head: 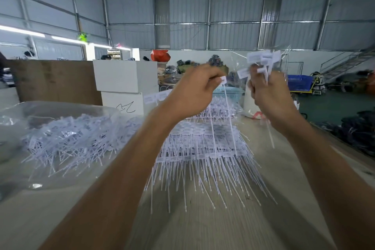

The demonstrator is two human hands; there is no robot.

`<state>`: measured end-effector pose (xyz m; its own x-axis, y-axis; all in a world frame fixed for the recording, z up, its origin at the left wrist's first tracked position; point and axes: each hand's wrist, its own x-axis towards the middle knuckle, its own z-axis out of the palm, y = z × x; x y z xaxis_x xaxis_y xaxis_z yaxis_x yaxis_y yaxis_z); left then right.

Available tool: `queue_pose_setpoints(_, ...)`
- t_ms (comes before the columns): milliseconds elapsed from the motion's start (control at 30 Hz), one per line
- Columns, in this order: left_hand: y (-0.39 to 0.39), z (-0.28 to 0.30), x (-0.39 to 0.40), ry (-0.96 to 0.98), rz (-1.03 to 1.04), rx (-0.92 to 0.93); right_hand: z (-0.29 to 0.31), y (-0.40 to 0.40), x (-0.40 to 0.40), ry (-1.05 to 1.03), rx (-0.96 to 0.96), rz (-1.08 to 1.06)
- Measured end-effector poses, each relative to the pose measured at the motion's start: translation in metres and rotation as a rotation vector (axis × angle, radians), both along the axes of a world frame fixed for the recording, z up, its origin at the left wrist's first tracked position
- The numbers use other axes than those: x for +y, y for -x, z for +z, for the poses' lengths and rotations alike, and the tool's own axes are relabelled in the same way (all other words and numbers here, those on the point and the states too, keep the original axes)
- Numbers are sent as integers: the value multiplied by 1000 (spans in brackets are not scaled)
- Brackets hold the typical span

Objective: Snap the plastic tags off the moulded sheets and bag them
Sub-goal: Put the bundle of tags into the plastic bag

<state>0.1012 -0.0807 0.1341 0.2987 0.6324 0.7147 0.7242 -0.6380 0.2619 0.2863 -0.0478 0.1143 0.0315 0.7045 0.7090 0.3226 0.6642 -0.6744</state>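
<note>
Fingers of my left hand (194, 91) pinch one white tag (223, 79) by its head, strap hanging down. Right hand (267, 95) fingers grip a bunch of tags (261, 61) with a clear bag (284, 67). Both raised above the wooden counter (203, 229). Moulded sheets (203, 148) stacked below; loose tags in plastic sack (67, 138) at left. Metal-walled warehouse behind.

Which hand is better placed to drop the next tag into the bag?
Left, probably. The left hand pinches a single tag right beside the clear bag, while the right hand already grips that bag and a bunch of tags.
</note>
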Motion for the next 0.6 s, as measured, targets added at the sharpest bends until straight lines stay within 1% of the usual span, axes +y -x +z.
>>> queue_pose_setpoints(67, 2, -2, 6, 20, 29, 32, 1, 8, -3, 35, 15, 58)
queue_pose_setpoints(133, 3, -5, 10, 36, 30, 55, -1, 12, -2, 60, -6, 71)
queue_pose_setpoints(233, 5, -8, 12, 60, 24, 85, -6, 12, 3, -43, -194, -30)
queue_pose_setpoints(300, 4, -8, 12, 44, 2, 80, -6, 11, 4, -126, -251, -84)
queue_pose_setpoints(400, 5, -6, 9, -16, -60, -10, -2, 10, 3, -170, -221, -45)
queue_pose_setpoints(500, 6, -6, 6, 20, -130, -167, 0, 11, -3, -218, -152, -60)
queue_pose_setpoints(600, 6, -6, 6, 33, -206, -246, 0, 13, -10, -168, -34, -9)
